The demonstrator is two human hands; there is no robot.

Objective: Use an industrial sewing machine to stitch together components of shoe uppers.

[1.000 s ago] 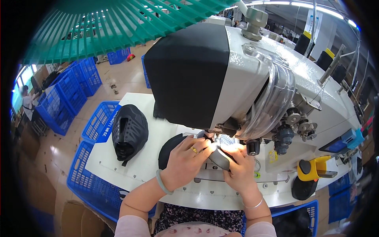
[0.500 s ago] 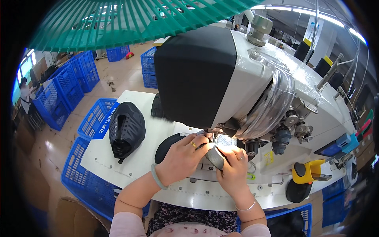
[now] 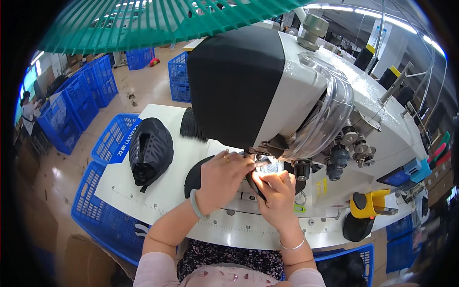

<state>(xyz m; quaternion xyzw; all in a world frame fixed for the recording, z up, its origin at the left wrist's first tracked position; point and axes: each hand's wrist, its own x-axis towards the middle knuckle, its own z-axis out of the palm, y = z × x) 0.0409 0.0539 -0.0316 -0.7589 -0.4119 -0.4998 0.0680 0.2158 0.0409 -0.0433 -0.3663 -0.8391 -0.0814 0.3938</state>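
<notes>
Both my hands work at the lit needle area of a white and black sewing machine [image 3: 239, 86]. My left hand [image 3: 222, 179] is closed on a dark shoe upper [image 3: 194, 179], its fingertips close to the needle. Part of the upper shows left of that hand, and its edge shows between my hands. My right hand [image 3: 277, 198] pinches the near edge of the same piece, thumb and fingers together. My fingers and the machine head hide the rest of it. Another black shoe upper [image 3: 151, 150] stands on the white table [image 3: 129, 196] at the left.
A black brush [image 3: 191, 125] sits behind the hands. Blue crates [image 3: 95, 215] stand below the table's left edge, another [image 3: 368, 260] at the lower right. A yellow holder [image 3: 370, 204] is on the right. A green slatted guard [image 3: 158, 28] hangs overhead. A person [image 3: 29, 112] is far left.
My left hand has turned, its fingers now stretching toward the needle. The right hand has shifted slightly left, and the held edge has turned, showing less grey. The whole view has shifted slightly.
</notes>
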